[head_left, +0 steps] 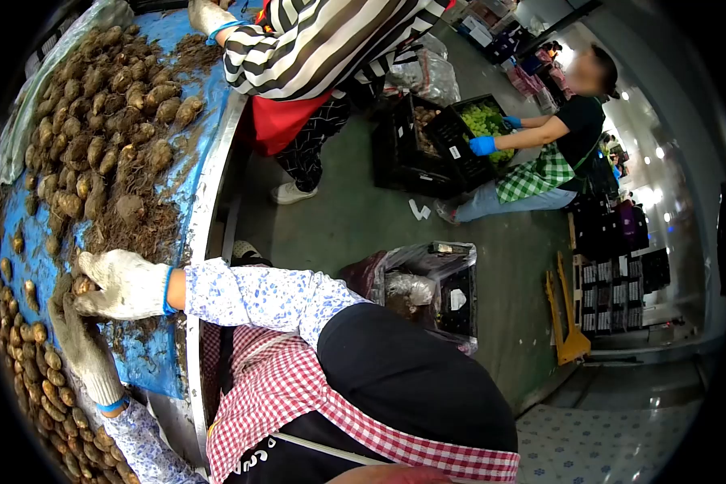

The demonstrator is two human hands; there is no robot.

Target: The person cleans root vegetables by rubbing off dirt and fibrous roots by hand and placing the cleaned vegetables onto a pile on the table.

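My right hand (129,286), in a whitish work glove with a blue cuff, is curled round a small brown taro (83,285) over the blue tabletop. Just below it, my left hand (77,335), in a heavily soiled glove, presses against the same taro from the other side; its fingertips are partly hidden. Beside my hands lies a heap of dirty, rooty taros (97,113) with loose root fibres and soil (137,226). Cleaner taros (52,387) are spread along the table's near-left side.
The metal table edge (195,347) runs before my body. A co-worker in a striped top (315,48) stands at the same table. A lined bin (411,286) is behind me. Another person with blue gloves handles a crate of greens (484,121). A yellow pallet jack (571,343) stands on the floor.
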